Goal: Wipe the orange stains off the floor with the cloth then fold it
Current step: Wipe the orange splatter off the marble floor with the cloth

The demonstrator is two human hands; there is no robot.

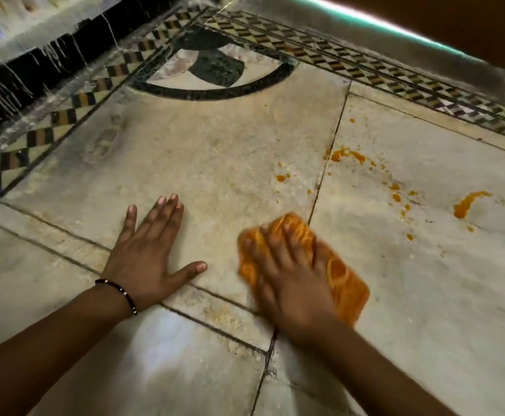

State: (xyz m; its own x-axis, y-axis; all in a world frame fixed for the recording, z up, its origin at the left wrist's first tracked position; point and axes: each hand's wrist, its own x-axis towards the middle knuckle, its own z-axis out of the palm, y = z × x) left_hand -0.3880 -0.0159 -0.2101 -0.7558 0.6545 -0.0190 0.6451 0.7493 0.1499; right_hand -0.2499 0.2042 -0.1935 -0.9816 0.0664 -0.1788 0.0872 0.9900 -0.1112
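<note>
Your right hand (293, 277) presses the cloth (347, 283) flat, fingers spread on it, just right of the left hand (146, 250), which is splayed on the floor (215, 151). Stains (347, 154) lie beyond the cloth; sweep outward over them, keeping your palm flat and pressure even

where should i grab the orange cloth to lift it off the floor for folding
Take the orange cloth by its free near-right corner, coming in from the right. It lies flat on the floor, and the right hand presses its middle and left part, so only that edge shows clear. Pinching a corner with the fingers would probably let it hang open, ready to fold.
</note>
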